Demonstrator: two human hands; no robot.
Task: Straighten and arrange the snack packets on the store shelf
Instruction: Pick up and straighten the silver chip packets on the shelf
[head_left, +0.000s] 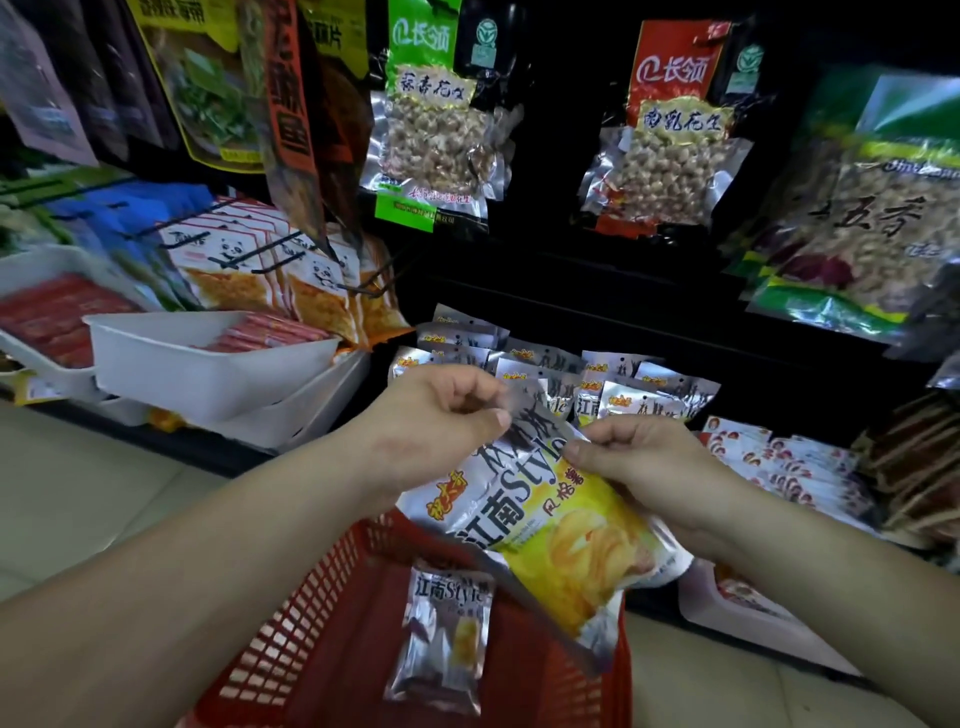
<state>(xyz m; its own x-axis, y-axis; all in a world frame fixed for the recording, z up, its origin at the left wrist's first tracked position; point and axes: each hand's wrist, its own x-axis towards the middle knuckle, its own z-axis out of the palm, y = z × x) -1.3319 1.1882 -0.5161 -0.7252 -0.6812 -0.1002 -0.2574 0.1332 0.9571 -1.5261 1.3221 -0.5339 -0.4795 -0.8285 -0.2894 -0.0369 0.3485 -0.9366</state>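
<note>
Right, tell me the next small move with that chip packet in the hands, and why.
Probably lift the held chip packet forward to the hanging row of matching packets and hook it on in line. The left hand and right hand both pinch its top edge, it hangs tilted over the red basket, and another packet waits inside.

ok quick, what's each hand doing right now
Left hand: closed, pinching the chip packet top.
Right hand: closed, pinching the same packet's edge.
</note>
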